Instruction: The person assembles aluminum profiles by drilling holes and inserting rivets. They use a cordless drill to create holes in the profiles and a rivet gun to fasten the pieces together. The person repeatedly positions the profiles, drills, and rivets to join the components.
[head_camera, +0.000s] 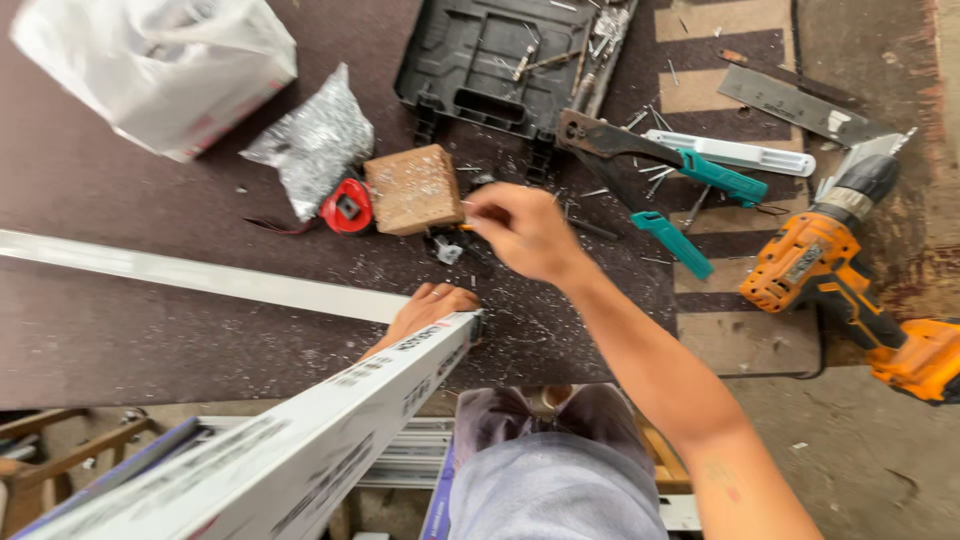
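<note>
My left hand (428, 306) lies on the far end of a long white metal profile (300, 450) that slants up from the lower left, fingers curled over its top edge. My right hand (520, 232) reaches over the dark worktop (150, 340), just right of a wooden block (413, 188). Its fingertips are pinched on something small and thin; I cannot tell what it is. A small dark and grey part (447, 250) lies below the block, between both hands.
A red tape measure (347, 208) and a crumpled silver bag (315, 140) lie left of the block, a white plastic bag (150, 60) beyond. Behind: a black tool case (490, 65). Right: teal-handled snips (650, 160), an orange cordless drill (830, 270), loose screws, shavings. A flat white bar (200, 275) crosses the left.
</note>
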